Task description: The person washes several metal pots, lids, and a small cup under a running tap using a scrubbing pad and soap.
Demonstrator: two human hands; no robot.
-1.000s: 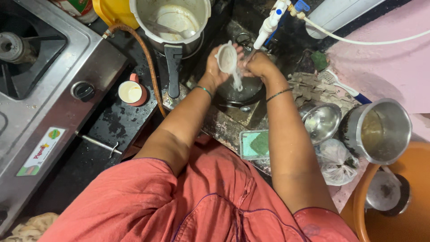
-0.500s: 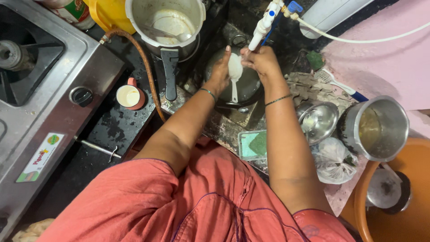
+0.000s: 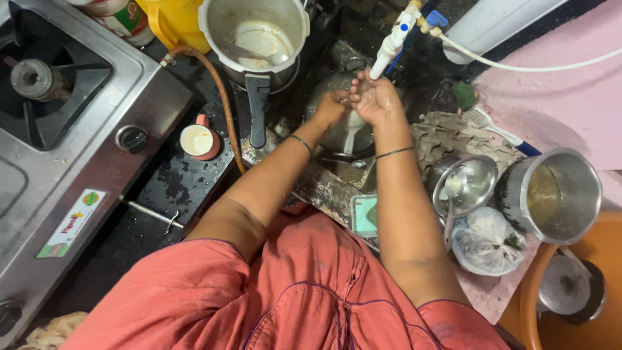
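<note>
Even indoor light — sink [image 3: 337, 78] area dim, glare on steel pot [image 3: 560, 194] — edges slightly warped.

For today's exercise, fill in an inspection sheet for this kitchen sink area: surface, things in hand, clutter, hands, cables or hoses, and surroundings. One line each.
Surface: black counter, wet and speckled beside the sink.
Things in hand: a white spoon held under the white tap, above a steel vessel in the sink.
Clutter: pressure cooker, small pink cup, steel bowl, steel pot, tied plastic bag, green scrub pad.
Hands: left hand and right hand meet under the tap; which one grips the spoon cannot be told.
Cables: orange gas hose; white tube.
Surroundings: gas stove, orange tub.
</note>
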